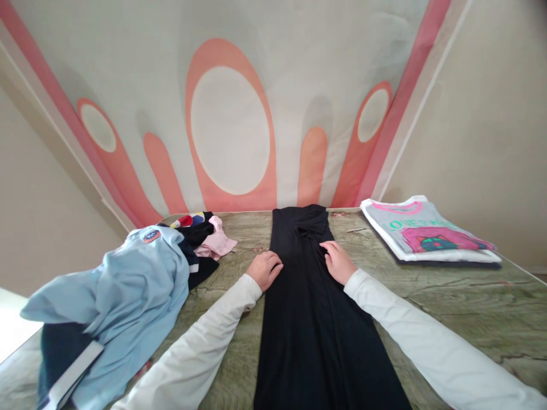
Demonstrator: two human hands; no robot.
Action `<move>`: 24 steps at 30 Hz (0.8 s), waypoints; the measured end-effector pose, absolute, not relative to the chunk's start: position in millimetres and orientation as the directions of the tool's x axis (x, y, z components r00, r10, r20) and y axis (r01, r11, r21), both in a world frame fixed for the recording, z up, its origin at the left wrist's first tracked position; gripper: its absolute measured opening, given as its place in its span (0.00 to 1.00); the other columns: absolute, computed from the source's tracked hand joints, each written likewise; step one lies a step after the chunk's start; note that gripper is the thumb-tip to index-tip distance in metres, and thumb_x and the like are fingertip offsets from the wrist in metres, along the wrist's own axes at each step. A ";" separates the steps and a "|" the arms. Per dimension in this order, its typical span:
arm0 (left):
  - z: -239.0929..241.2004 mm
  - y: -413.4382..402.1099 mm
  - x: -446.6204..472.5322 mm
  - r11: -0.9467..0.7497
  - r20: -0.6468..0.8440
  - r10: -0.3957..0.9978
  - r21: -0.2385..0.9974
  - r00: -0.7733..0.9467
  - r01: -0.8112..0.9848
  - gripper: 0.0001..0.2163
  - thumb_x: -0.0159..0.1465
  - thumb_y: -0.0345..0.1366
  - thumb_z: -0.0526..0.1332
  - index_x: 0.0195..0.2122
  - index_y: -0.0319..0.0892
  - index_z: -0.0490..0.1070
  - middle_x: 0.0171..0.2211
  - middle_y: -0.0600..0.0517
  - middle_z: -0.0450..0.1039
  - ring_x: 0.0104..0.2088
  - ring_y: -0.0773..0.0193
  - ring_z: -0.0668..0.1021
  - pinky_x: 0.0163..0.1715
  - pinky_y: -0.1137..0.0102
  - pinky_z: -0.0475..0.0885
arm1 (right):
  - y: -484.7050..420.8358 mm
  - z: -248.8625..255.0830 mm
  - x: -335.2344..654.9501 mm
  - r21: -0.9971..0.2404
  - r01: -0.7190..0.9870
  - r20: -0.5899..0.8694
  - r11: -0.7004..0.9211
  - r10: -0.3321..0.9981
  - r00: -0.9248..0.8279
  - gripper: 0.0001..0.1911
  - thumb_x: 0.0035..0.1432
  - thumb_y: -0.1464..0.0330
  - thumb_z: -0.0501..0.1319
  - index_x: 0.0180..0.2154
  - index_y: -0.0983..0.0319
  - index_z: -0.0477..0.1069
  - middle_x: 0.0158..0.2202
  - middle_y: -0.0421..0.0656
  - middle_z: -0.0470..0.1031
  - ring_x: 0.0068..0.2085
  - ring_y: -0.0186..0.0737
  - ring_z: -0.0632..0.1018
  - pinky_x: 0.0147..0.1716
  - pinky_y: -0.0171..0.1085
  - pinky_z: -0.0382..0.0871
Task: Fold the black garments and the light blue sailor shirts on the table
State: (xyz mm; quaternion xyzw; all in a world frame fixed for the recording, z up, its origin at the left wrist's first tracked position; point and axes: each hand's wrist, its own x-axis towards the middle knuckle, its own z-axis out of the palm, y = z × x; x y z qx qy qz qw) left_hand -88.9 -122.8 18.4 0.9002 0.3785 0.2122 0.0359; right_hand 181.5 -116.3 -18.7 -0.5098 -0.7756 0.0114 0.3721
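Long black garment (316, 330), plain dark fabric, folded lengthwise into a narrow strip. Laid flat down the middle of the table (448, 296), running straight from the near edge at 6 o'clock to the far edge at 12 o'clock, broader toward 6. Smooth along most of its length, with soft creases and a small bunched fold near the 12 o'clock end.

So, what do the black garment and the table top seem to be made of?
Black garment: probably thin matte jersey cloth; it lies limp in soft folds, without shine. Table top: smooth greenish surface with printed-looking wood grain, perhaps laminate or vinyl; unclear which.
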 end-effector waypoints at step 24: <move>49.2 -175.3 -117.0 -0.709 0.299 0.704 0.235 0.645 0.665 0.09 0.62 0.37 0.50 0.31 0.41 0.67 0.37 0.47 0.67 0.40 0.60 0.69 0.41 0.64 0.64 | -115.4 -15.3 185.5 -0.213 0.890 0.440 0.404 0.853 -0.282 0.17 0.56 0.72 0.48 0.45 0.63 0.68 0.46 0.48 0.68 0.47 0.43 0.68 0.48 0.44 0.62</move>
